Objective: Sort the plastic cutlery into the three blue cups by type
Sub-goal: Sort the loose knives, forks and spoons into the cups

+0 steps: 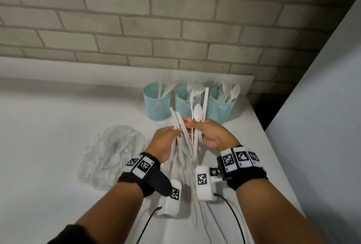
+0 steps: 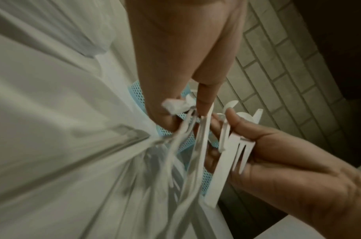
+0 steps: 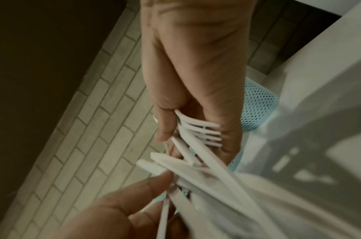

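Observation:
Three blue mesh cups stand in a row at the back of the white table: the left cup (image 1: 157,105) holds knives, the middle cup (image 1: 183,101) forks, the right cup (image 1: 219,107) spoons. Both hands are raised in front of them, close together. My left hand (image 1: 166,140) grips a fanned bundle of white cutlery (image 1: 180,132) by the handles. My right hand (image 1: 207,132) pinches a white spoon (image 1: 197,113), bowl up, along with a fork (image 2: 239,155) and a long handle. In the right wrist view the fork tines (image 3: 206,134) lie against the palm.
A crumpled clear plastic bag (image 1: 111,154) with more cutlery lies left of the hands. Loose white pieces (image 1: 199,214) lie on the table under the wrists. A brick wall runs behind the cups; the table's right edge (image 1: 273,146) falls off to a dark gap.

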`<state>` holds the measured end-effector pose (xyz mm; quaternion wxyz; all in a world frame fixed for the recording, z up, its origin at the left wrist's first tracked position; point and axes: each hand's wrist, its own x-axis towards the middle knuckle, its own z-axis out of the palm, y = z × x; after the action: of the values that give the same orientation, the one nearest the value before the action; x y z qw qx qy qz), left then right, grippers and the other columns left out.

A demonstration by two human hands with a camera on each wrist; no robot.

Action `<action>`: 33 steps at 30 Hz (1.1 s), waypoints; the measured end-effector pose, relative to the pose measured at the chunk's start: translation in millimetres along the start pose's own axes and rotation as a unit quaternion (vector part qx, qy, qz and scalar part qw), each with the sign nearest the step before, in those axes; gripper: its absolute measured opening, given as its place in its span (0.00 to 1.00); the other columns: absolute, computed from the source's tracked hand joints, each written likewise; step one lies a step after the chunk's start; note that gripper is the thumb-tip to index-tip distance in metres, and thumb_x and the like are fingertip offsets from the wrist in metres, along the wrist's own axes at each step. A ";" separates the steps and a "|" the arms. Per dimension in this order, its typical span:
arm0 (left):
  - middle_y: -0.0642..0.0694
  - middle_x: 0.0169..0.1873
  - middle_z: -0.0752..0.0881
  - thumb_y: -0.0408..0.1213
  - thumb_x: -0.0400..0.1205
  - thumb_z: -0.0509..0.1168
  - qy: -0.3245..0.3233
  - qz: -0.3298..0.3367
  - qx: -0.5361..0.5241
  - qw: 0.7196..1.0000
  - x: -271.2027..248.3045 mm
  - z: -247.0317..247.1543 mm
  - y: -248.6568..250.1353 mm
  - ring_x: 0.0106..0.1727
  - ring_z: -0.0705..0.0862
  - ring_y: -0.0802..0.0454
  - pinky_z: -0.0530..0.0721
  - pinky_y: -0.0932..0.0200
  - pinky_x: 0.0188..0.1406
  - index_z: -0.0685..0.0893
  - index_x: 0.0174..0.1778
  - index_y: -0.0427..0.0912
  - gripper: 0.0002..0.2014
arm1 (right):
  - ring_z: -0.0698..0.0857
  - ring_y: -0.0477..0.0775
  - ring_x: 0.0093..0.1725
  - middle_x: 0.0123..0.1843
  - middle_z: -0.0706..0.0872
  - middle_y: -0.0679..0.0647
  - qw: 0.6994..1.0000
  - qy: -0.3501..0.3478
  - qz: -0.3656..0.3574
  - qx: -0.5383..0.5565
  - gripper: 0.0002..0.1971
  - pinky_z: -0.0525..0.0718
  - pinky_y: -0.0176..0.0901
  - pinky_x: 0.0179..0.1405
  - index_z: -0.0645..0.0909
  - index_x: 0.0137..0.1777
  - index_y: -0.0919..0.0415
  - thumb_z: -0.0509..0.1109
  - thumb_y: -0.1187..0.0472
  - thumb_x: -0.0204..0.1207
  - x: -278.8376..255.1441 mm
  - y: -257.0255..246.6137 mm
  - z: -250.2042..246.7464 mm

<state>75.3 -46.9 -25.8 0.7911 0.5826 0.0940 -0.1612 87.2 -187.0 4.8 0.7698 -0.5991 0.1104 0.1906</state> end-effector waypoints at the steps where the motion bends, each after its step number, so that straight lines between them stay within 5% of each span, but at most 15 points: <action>1: 0.36 0.42 0.89 0.25 0.82 0.61 -0.004 0.002 -0.003 1.000 -0.3 0.4 1.0 0.35 0.89 0.49 0.88 0.60 0.36 0.84 0.51 0.30 0.08 | 0.90 0.53 0.38 0.43 0.90 0.58 1.000 -0.002 -0.010 0.004 0.11 0.90 0.45 0.37 0.80 0.58 0.71 0.65 0.69 0.78 -0.6 -0.5 1.7; 5: 0.39 0.45 0.88 0.34 0.86 0.56 0.001 0.020 0.029 0.999 -2.0 2.7 6.0 0.32 0.87 0.54 0.81 0.63 0.26 0.81 0.58 0.33 0.12 | 0.90 0.51 0.34 0.41 0.90 0.59 0.999 0.002 -0.037 0.008 0.12 0.90 0.43 0.33 0.79 0.60 0.75 0.64 0.70 0.79 -3.3 -0.8 6.1; 9: 0.34 0.53 0.87 0.39 0.87 0.54 0.057 0.069 0.092 0.992 1.7 1.7 7.7 0.48 0.87 0.41 0.85 0.46 0.49 0.79 0.59 0.31 0.15 | 0.87 0.60 0.54 0.62 0.83 0.69 0.999 0.021 -0.039 -0.001 0.16 0.85 0.49 0.55 0.76 0.66 0.75 0.61 0.66 0.82 -4.4 -1.2 9.2; 12: 0.31 0.54 0.86 0.40 0.87 0.55 0.072 0.094 0.098 0.988 1.0 3.8 8.6 0.52 0.86 0.37 0.83 0.40 0.55 0.76 0.60 0.28 0.16 | 0.80 0.64 0.66 0.66 0.81 0.68 0.999 0.026 -0.038 -0.012 0.15 0.78 0.57 0.68 0.78 0.64 0.72 0.60 0.65 0.83 -4.5 -3.1 13.0; 16: 0.33 0.50 0.85 0.43 0.85 0.58 0.067 0.146 0.141 0.977 0.8 10.2 8.5 0.49 0.84 0.39 0.82 0.34 0.56 0.76 0.60 0.32 0.17 | 0.87 0.57 0.45 0.52 0.87 0.62 0.998 0.041 -0.052 -0.022 0.14 0.88 0.48 0.43 0.81 0.61 0.67 0.60 0.61 0.84 -5.2 -6.1 21.3; 19: 0.43 0.59 0.84 0.41 0.85 0.58 0.024 0.161 0.154 0.975 -1.5 15.8 6.4 0.60 0.83 0.48 0.81 0.41 0.64 0.74 0.66 0.39 0.15 | 0.87 0.50 0.44 0.52 0.87 0.57 0.998 0.037 -0.053 -0.005 0.13 0.86 0.41 0.37 0.81 0.63 0.61 0.60 0.59 0.84 -7.6 -5.7 27.7; 24: 0.48 0.73 0.74 0.38 0.86 0.58 -0.052 0.154 0.117 0.980 -5.1 18.2 -1.2 0.74 0.72 0.53 0.70 0.52 0.75 0.63 0.78 0.43 0.24 | 0.84 0.53 0.55 0.60 0.85 0.60 0.999 0.026 -0.039 -0.005 0.17 0.82 0.40 0.52 0.77 0.67 0.62 0.58 0.54 0.84 -11.2 -8.7 30.8; 28: 0.45 0.70 0.77 0.37 0.88 0.53 -0.086 0.170 0.094 0.977 -11.0 22.5 -1.1 0.71 0.76 0.53 0.74 0.55 0.71 0.65 0.77 0.42 0.20 | 0.80 0.46 0.54 0.56 0.81 0.50 0.997 0.018 -0.042 -0.059 0.20 0.76 0.36 0.57 0.76 0.71 0.53 0.53 0.48 0.84 -11.3 -12.6 32.7; 33: 0.46 0.61 0.85 0.39 0.88 0.52 -0.085 0.143 0.084 0.983 -15.1 25.4 -1.5 0.61 0.84 0.55 0.83 0.61 0.58 0.73 0.71 0.42 0.17 | 0.83 0.53 0.57 0.59 0.85 0.55 0.992 0.066 -0.059 -0.088 0.27 0.79 0.43 0.58 0.77 0.69 0.53 0.51 0.38 0.81 -8.2 -8.6 40.4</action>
<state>59.7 -69.3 -14.3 0.7592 0.6388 -0.0714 -0.1027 81.1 -151.2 26.0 0.7147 -0.6815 0.1083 0.1144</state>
